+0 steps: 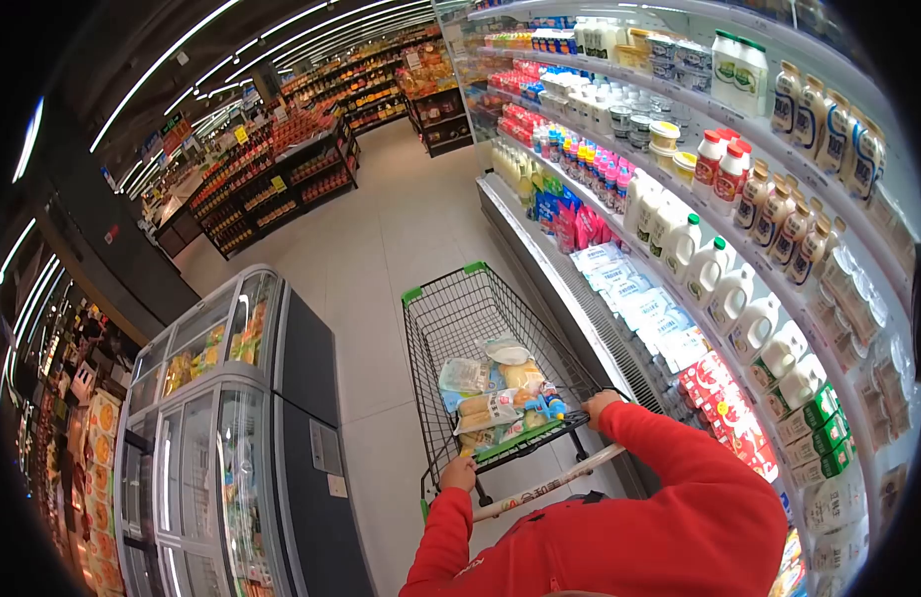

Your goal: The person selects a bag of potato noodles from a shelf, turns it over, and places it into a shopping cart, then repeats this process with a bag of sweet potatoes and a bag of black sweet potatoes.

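A black wire shopping cart [440, 328] with green corner pieces stands in front of me, with several packaged foods [490, 408] in its near end. My left hand [458, 474] is closed on the cart's left rim, beside the near corner. On the right side, my right hand [604, 406] is closed round the cart's frame near its other near corner. The white handle bar [550, 485] runs between my red sleeves, nearer to my body than both hands.
A refrigerated shelf wall [619, 229] with milk bottles and yogurt lines the right side. Glass-topped freezers [197, 428] stand at the left. Ahead, shelves of bottles [271, 189] flank the tiled aisle [381, 219]. A dark pillar [107, 239] rises at the left.
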Motion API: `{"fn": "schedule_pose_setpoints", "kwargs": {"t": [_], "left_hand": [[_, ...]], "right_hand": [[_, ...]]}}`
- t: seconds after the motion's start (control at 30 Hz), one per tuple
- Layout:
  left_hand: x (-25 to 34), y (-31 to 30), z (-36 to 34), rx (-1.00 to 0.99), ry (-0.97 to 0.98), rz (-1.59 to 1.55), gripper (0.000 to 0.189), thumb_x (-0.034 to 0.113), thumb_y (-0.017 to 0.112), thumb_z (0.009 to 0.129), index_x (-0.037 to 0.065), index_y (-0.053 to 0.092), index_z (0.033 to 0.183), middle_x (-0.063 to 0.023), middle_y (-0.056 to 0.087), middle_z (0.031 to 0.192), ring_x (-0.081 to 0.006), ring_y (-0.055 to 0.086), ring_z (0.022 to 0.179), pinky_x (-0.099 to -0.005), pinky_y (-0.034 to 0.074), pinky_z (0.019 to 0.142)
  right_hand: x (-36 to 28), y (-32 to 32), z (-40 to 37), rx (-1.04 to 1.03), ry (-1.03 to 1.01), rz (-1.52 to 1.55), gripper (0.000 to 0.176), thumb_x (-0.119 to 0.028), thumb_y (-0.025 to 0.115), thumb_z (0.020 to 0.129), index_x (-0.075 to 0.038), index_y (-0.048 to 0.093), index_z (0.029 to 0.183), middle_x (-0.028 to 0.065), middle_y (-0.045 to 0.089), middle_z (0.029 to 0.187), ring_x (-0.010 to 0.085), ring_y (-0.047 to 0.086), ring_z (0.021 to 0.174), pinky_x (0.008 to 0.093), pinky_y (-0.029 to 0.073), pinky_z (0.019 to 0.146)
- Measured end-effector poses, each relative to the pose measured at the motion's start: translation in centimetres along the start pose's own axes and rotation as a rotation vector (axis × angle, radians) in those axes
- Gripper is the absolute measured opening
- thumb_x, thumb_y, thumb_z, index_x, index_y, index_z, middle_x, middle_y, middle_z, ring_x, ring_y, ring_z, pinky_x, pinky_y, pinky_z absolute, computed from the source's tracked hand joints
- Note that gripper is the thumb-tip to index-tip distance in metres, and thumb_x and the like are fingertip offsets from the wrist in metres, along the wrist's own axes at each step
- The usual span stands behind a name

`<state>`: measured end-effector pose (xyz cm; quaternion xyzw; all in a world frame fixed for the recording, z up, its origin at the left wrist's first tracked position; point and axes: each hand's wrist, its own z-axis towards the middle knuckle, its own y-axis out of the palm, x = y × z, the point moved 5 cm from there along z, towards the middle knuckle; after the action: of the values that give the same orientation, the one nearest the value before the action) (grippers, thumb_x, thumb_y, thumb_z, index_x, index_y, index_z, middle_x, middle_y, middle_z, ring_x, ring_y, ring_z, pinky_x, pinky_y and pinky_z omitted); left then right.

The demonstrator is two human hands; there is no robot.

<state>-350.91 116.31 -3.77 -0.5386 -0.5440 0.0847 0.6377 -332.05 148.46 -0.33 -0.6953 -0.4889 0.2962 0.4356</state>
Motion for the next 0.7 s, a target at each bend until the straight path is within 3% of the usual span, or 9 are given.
{"fn": "schedule_pose_setpoints", "kwargs": {"t": [0.13, 0.43, 0.7], "left_hand": [[-0.1, -2.0, 7.1, -0.037, -0.059, -0.059, 0.015, 0.014, 0.049, 0.074, 0.01, 0.063, 0.069, -0.0153, 0.063, 0.075, -0.0352, 0.06, 0.075, -0.0441, 0.046, 0.065], [-1.8, -6.2, 24.2, 0.182, 0.078, -0.145, 0.014, 0.009, 0.049, 0.074, 0.003, 0.059, 0.065, -0.0174, 0.059, 0.071, -0.0362, 0.058, 0.07, -0.0432, 0.044, 0.061], [-2.1, -9.7, 38.5, 0.264, 0.038, 0.029, 0.014, 0.014, 0.051, 0.078, 0.007, 0.063, 0.074, -0.0151, 0.06, 0.08, -0.0361, 0.058, 0.076, -0.0451, 0.046, 0.068]], "right_hand": [[1.0, -2.5, 6.2, 0.024, -0.002, 0.0, 0.026, -0.026, 0.059, 0.068, -0.015, 0.067, 0.09, 0.0084, 0.068, 0.091, 0.0268, 0.064, 0.091, 0.0404, 0.048, 0.078], [2.9, -10.7, 20.3, 0.058, -0.015, 0.087, 0.03, -0.021, 0.061, 0.068, -0.013, 0.067, 0.096, 0.0106, 0.067, 0.091, 0.0263, 0.064, 0.091, 0.0388, 0.045, 0.083], [4.2, -15.6, 34.0, 0.098, -0.05, 0.14, 0.032, -0.023, 0.062, 0.066, -0.015, 0.064, 0.098, 0.0046, 0.066, 0.094, 0.0239, 0.062, 0.093, 0.0385, 0.043, 0.083]]}}
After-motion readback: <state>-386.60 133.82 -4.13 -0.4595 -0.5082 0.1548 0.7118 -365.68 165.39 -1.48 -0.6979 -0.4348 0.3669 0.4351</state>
